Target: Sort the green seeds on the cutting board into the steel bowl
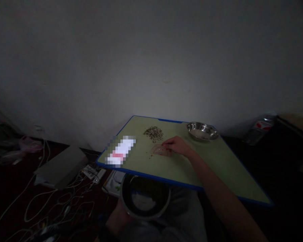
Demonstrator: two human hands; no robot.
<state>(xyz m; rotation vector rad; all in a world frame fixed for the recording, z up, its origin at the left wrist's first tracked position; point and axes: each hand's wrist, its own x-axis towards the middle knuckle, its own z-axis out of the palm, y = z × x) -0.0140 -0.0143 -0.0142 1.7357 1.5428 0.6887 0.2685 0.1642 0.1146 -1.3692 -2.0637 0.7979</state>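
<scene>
Green table (217,168): right hand (178,145) touches, seemingly, protractor (161,151).

- The table (217,168) is pale green with a bright blue rim.
- On the table, the heap of seeds (153,133) is speckled grey-green and dark.
- At the table's far edge, the steel bowl (202,131) is shiny silver.
- Beside the seeds, the clear plastic piece (160,150) has a pinkish tint.
- Below the table's near edge, the second bowl (145,198) is dark inside with a silver rim.
- Left of the table, the cables (53,205) are white and the box (60,166) grey.
- Behind the table, the wall (141,60) is plain grey-white.
</scene>
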